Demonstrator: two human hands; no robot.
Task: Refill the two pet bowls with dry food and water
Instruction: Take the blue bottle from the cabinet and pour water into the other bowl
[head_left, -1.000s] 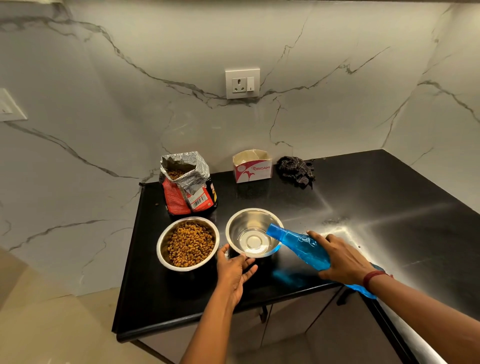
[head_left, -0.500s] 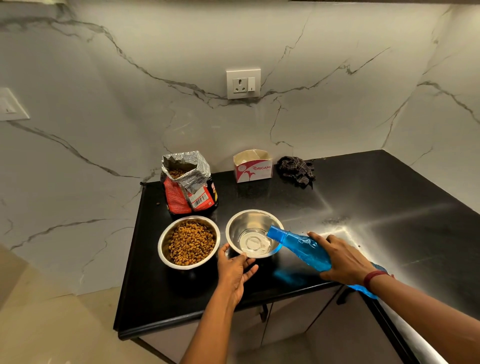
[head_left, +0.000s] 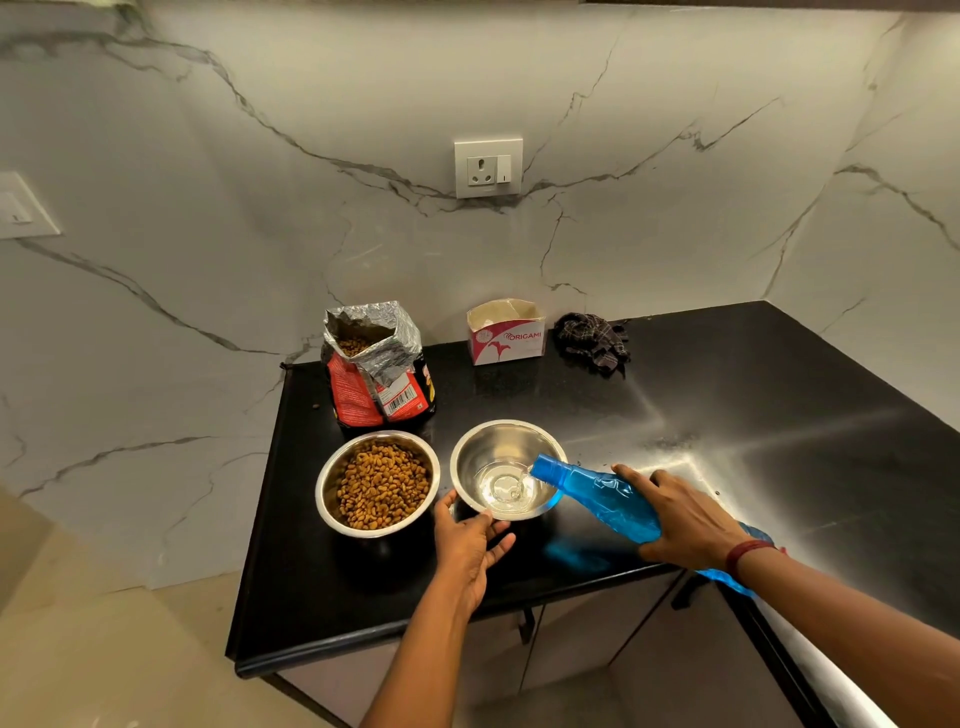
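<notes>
Two steel bowls sit side by side on the black counter (head_left: 727, 395). The left bowl (head_left: 377, 483) is full of brown kibble. A shallow pool of water lies in the right bowl (head_left: 506, 467). My right hand (head_left: 685, 519) grips a blue plastic bottle (head_left: 597, 493), tilted with its mouth over the right bowl's rim, and a thin stream of water runs from it. My left hand (head_left: 470, 540) rests against the near rim of the right bowl, thumb and fingers touching it.
An open red and foil kibble bag (head_left: 376, 371) stands behind the left bowl. A small white carton (head_left: 506, 332) and a crumpled dark cloth (head_left: 592, 343) lie near the marble wall. A wall socket (head_left: 488, 168) is above. The counter's front edge is just below my hands.
The water in the right bowl has risen a little. The bottle stays tilted over the rim, and both hands keep their places.
</notes>
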